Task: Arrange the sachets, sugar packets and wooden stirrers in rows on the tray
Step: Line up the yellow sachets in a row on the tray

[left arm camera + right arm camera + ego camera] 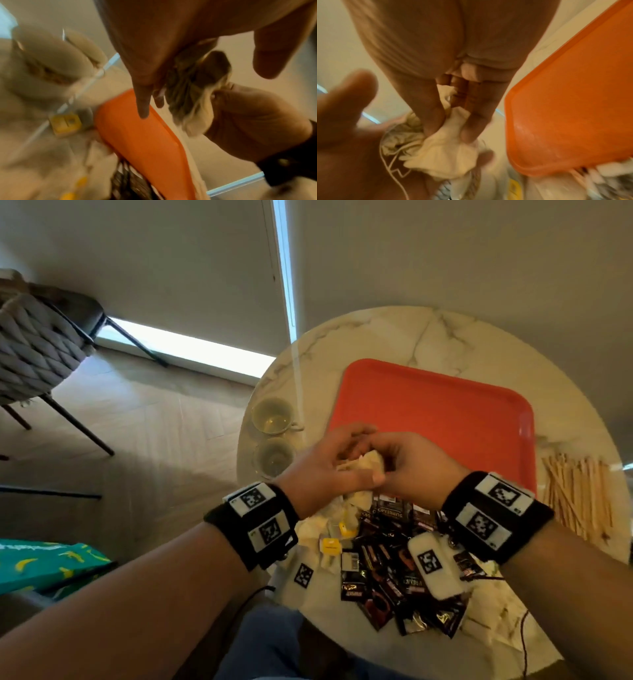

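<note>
At the near edge of the tray [435, 409], our left hand [322, 470] and right hand [411, 467] both pinch a bunch of tea sachets [366, 463], light, soft, crumple-prone, strings tangling, best taken by their flat edges.

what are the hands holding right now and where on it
Both hands hold a bunch of pale tea-bag sachets above the tray's near edge. The right hand pinches its side; the left hand cups it from below.
</note>
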